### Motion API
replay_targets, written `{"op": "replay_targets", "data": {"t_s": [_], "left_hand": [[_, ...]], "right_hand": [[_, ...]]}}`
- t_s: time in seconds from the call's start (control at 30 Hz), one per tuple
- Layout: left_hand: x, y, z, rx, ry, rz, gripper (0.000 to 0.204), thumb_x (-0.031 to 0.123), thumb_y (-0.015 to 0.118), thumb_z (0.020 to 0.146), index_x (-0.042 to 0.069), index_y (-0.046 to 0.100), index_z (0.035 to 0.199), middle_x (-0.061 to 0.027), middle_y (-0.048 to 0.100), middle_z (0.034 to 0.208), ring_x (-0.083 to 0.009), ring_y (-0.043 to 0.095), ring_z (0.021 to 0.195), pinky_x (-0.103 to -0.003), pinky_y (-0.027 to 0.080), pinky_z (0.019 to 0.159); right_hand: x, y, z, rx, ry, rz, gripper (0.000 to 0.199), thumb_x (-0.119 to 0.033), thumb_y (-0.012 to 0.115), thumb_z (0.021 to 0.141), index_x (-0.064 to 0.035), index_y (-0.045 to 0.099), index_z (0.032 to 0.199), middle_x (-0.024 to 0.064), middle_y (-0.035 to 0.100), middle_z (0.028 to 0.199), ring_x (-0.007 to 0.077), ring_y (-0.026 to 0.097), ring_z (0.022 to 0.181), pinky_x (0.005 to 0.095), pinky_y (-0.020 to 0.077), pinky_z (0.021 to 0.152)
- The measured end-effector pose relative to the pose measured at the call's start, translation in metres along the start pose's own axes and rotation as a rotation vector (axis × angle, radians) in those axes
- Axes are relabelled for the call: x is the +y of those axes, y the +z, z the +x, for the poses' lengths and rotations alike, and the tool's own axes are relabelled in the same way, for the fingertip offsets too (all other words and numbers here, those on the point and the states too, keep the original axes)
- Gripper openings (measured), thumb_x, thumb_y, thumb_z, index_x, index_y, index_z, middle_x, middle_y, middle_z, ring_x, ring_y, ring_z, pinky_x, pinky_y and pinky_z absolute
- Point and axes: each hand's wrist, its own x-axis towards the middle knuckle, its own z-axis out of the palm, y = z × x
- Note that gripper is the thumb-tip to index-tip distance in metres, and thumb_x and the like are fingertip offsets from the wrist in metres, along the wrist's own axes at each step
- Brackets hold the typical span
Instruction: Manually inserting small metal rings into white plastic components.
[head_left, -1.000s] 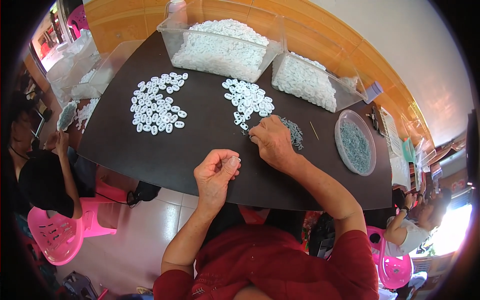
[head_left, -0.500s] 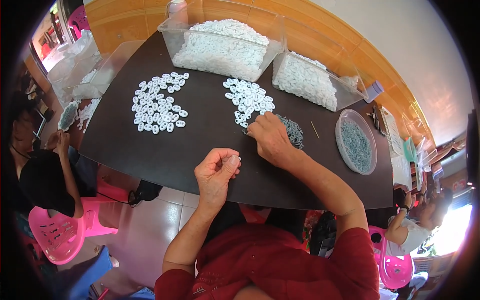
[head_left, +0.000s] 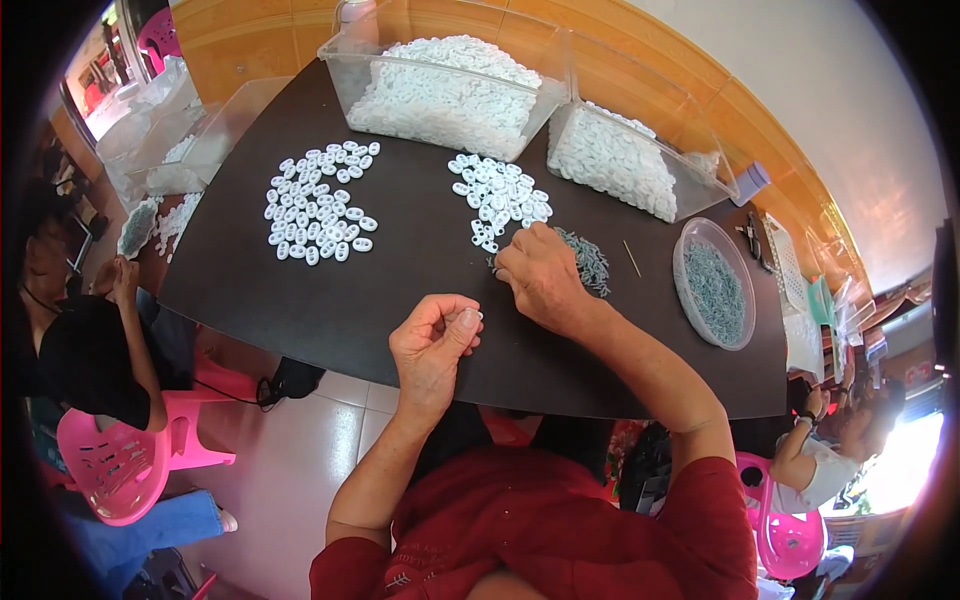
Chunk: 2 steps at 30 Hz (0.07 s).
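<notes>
On the dark counter (head_left: 380, 300), the left hand (head_left: 432, 345) pinches a small white plastic piece (head_left: 477, 316) between its fingers (head_left: 462, 325). The right hand (head_left: 540, 275) presses its bunched fingertips onto the grey pile (head_left: 588, 262), just below loose white pieces (head_left: 500, 195). Clear rectangular tubs (head_left: 450, 85) stand behind; a round tray (head_left: 713, 280) lies right.

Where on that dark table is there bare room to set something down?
Bare patches: the near-left part of the table, below the left white pile, and the strip between both white piles. Crowded: around the right hand, the grey pile, the tubs and the round dish.
</notes>
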Motion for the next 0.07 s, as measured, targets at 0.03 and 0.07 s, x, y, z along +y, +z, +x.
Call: {"op": "replay_targets", "data": {"t_s": [0.03, 0.07], "left_hand": [[-0.0004, -0.0005, -0.0001, -0.002, 0.005, -0.006, 0.014, 0.010, 0.064, 0.085, -0.002, 0.062, 0.091, -0.0051, 0.061, 0.075, -0.0094, 0.056, 0.063, -0.020, 0.045, 0.056], [-0.0004, -0.0003, 0.0000, -0.003, 0.005, -0.007, 0.014, 0.010, 0.064, 0.085, -0.002, 0.062, 0.091, -0.0051, 0.061, 0.075, -0.0094, 0.056, 0.063, -0.020, 0.045, 0.056]], "right_hand": [[-0.0001, 0.0001, 0.0006, -0.026, -0.005, -0.006, 0.013, -0.003, 0.068, 0.067, -0.0073, 0.060, 0.076, 0.0061, 0.051, 0.074, 0.0251, 0.049, 0.074, 0.0361, 0.0395, 0.065], [0.0015, 0.0013, -0.0004, -0.040, 0.007, -0.005, 0.014, -0.003, 0.068, 0.067, -0.0078, 0.060, 0.078, 0.0067, 0.052, 0.075, 0.0252, 0.049, 0.075, 0.0364, 0.0394, 0.065]]}}
